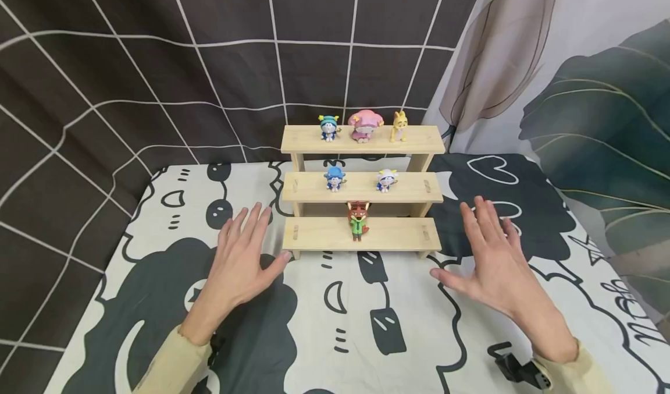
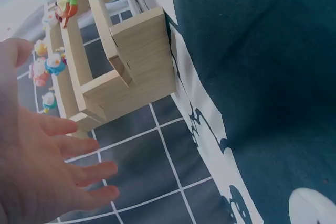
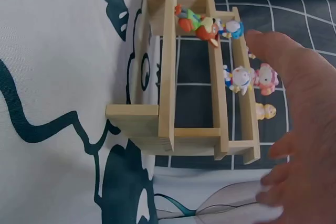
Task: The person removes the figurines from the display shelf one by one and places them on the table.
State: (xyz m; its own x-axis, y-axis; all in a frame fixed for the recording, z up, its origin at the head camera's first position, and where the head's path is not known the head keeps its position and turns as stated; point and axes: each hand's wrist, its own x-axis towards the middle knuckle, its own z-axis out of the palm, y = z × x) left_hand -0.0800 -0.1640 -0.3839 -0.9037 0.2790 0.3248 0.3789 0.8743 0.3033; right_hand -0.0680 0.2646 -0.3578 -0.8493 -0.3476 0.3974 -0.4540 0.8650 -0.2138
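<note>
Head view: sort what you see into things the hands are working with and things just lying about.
In hand:
wooden stepped shelf, flanked by the open left hand and right hand
fox figurine, bottom step
two blue-white figurines, middle step
three figurines, top step

Lying about:
patterned tablecloth
grid backdrop
leaf-print curtain

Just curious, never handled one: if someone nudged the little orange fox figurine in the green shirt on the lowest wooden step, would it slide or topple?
Orange fox figurine is tall, narrow-footed: probably topples. Looks hard, likely light.
</note>
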